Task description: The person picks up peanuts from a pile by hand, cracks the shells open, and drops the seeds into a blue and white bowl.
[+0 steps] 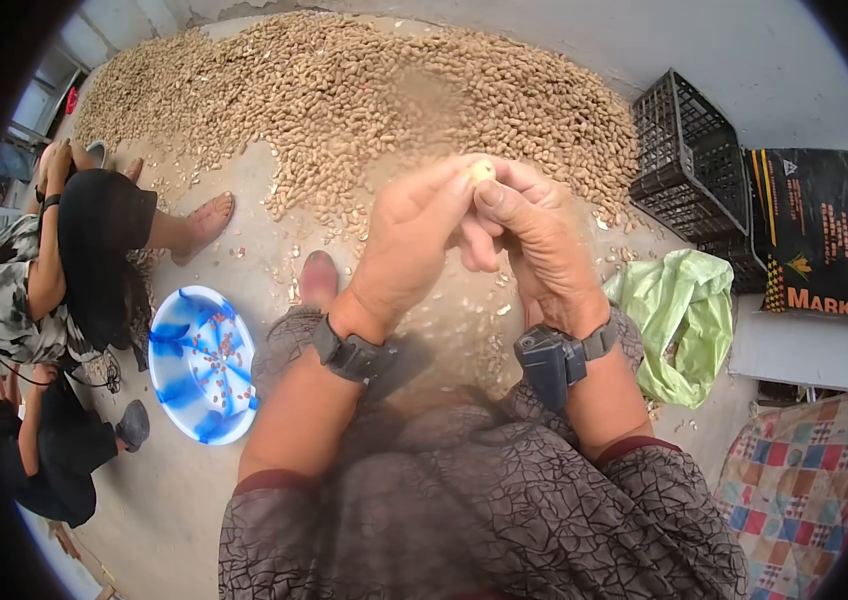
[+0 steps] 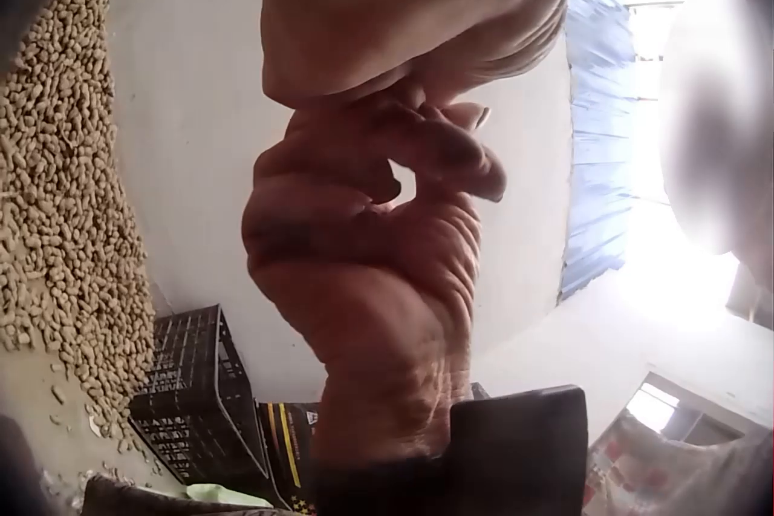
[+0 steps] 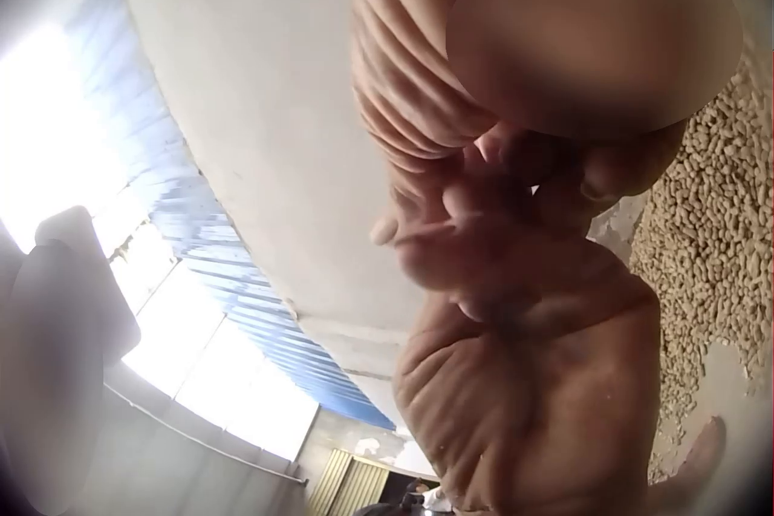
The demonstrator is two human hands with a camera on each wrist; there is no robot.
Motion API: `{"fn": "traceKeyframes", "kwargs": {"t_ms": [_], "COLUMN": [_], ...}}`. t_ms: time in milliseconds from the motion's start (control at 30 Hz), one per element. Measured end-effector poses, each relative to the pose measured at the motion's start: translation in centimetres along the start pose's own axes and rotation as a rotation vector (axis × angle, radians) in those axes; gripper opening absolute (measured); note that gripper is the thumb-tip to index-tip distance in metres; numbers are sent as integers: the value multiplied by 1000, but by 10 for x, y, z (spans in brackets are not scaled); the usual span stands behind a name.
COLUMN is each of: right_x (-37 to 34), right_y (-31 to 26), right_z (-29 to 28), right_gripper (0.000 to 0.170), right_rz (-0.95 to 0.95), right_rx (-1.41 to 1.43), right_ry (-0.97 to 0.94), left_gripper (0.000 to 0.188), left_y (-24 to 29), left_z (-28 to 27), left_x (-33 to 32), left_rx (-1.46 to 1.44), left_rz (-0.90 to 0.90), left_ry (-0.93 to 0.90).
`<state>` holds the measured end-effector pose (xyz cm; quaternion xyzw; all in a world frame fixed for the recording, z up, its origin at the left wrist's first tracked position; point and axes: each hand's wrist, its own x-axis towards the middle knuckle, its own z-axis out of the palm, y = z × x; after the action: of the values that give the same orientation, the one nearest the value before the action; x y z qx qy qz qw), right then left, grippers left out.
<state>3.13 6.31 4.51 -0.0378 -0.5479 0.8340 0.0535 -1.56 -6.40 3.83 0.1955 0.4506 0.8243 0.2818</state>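
Peanut-shelling station, concrete floor, clock positions taken from the centre of the head view. Item: one pale pod, apparently a peanut, just past centre toward 12 to 1 o'clock, raised above the floor between the hands. Left hand: grip pinching the pod from its side, thumb and fingers drawn together. Right hand: grip likewise pinching, thumb set against the pod, fingers bent inward. In both wrist views the fingers hide the pod. Stock: unshelled peanut heap, from 10 round to 1 o'clock. Receptacle: blue-and-white plastic basin, between 8 and 9 o'clock, holding scattered reddish kernels. Surroundings: black lattice crate, 2 o'clock; black printed sack, nearer 3; pale-green plastic bag, 3; patchwork cloth, 4; seated person in patterned top, 9. Step in hand, by judgement: cracking the shell; whether it has split cannot be told. Next move, by judgement: calls for firm thumb pressure along the seam, then parting the halves without crushing or dropping the kernels.
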Motion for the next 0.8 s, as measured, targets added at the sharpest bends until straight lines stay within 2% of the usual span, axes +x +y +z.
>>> {"fn": "traceKeyframes", "kwargs": {"t_ms": [67, 133, 233, 400, 567, 667, 800], "right_x": [-2, -3, -7, -5, 0, 3, 2], "right_y": [-5, -10, -17, -20, -27, -55, -98], "right_z": [-1, -2, -4, -13, -25, -46, -103], "right_gripper": [21, 21, 23, 24, 15, 11, 16], "right_rz": [27, 64, 66, 6, -11, 9, -104], "right_rx": [20, 42, 38, -87, -74, -80, -162], "right_ry": [8, 28, -76, -18, 58, 26, 97], "left_gripper": [29, 29, 29, 31, 32, 32, 28], "left_y": [-1, 0, -2, -1, 0, -4, -5], "left_z": [1, 3, 7, 14, 16, 9, 9], "left_x": [0, 1, 2, 6, 8, 10, 8], "left_rx": [-41, 40, 49, 164, 241, 251, 262], "left_rz": [22, 56, 62, 53, 32, 29, -25], "left_ry": [14, 6, 3, 44, 59, 65, 82]}}
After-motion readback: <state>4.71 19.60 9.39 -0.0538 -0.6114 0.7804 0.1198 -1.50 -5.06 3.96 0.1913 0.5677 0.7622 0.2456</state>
